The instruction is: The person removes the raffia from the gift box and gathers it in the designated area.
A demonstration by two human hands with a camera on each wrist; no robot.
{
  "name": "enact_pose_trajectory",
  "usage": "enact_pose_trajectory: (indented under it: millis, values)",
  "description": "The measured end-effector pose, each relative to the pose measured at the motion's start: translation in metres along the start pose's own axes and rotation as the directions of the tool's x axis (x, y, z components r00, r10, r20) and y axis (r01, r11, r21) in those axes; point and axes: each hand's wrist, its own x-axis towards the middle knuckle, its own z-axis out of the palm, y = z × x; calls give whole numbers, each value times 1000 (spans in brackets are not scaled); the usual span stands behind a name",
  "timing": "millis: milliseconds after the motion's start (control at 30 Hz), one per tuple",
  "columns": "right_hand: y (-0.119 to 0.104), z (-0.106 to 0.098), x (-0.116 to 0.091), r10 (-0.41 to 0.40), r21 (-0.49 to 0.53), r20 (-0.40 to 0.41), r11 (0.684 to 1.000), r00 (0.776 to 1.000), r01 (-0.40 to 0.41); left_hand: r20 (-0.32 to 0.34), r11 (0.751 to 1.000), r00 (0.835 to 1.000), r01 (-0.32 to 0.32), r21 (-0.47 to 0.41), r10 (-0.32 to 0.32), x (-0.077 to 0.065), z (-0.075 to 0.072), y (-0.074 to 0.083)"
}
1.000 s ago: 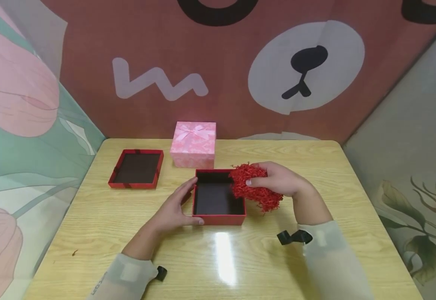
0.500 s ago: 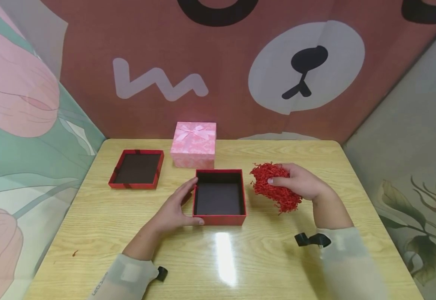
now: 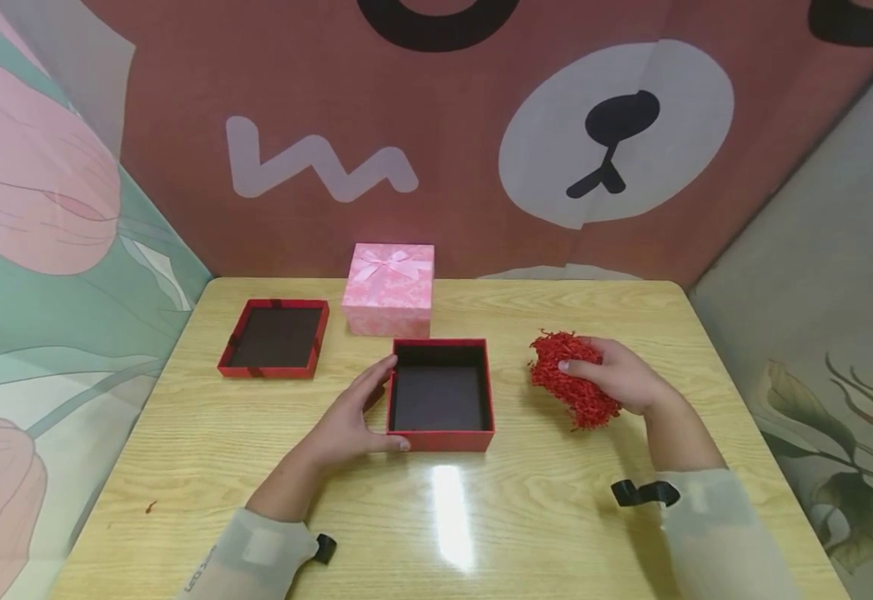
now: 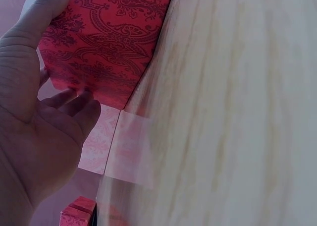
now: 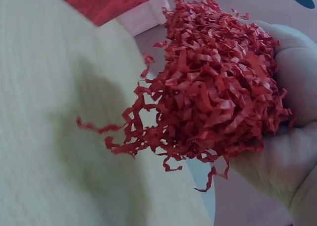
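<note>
A red gift box [image 3: 441,440] with a dark, bare inside stands on the table in the head view. My left hand [image 3: 342,421] grips its left side, thumb at the near face and fingers along the left side. In the left wrist view, the box's patterned red wall [image 4: 106,42] shows against the thumb. To the right of the box, my right hand [image 3: 624,375] grips a clump of red shredded paper [image 3: 573,379] just above the table. Loose crinkled strands hang from the shredded paper [image 5: 213,87] in the right wrist view, with a shadow below.
An upturned red lid [image 3: 267,372] with a dark inside lies at the back left of the wooden table [image 3: 556,525]. Behind the gift box stands a pink box [image 3: 387,287] with a bow. One small red scrap [image 3: 151,506] lies near the left edge. A printed wall rises behind.
My right hand has moved the shredded paper rightward, from over the box's right edge to beside it, and slightly nearer. The left hand and the box stay in place.
</note>
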Motion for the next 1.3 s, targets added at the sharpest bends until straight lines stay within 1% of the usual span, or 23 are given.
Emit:
enact_pose_trajectory:
  millis: [167, 300, 400, 533, 667, 800, 867, 1000, 1133, 1233, 1300]
  values:
    - [15, -1, -2, 19, 1, -43, 1000, 999, -19, 0, 1000, 1000, 5, -17, -5, 0, 1, 0]
    - [26, -2, -4, 40, -13, -66, 999, 997, -41, -12, 1000, 1000, -5, -31, 5, 0, 1, -1]
    - [35, -4, -6, 47, -52, -89, 997, 995, -51, -18, 999, 1000, -11, -35, 11, 1, 1, -2]
    - [48, -7, -7, 69, -83, -115, 993, 991, -79, -14, 1000, 1000, -15, -20, 15, 1, 0, -2]
    - [60, -8, -8, 111, -101, -131, 987, 985, -124, -8, 1000, 1000, -5, -8, 5, 0, 0, -2]
    - [66, -8, -10, 141, -120, -151, 980, 978, -160, -4, 1000, 1000, 0, -13, 0, 0, 0, -2]
    - [66, -7, -11, 142, -146, -170, 975, 975, -168, -3, 1000, 1000, -3, -22, 3, 0, 0, -2]
    - [67, -5, -11, 112, -246, -233, 954, 966, -170, -3, 999, 1000, -15, -36, 15, 0, 1, -3]
    - [68, -1, -11, 48, -344, -300, 926, 953, -155, -3, 999, 1000, -22, -33, 22, 0, 1, -4]
    - [69, 2, -11, 11, -398, -330, 905, 944, -150, -2, 999, 1000, -22, -28, 22, 0, 1, -3]
    - [69, 4, -11, 0, -416, -339, 897, 941, -150, -3, 999, 1000, -17, -27, 17, 0, 1, -4]
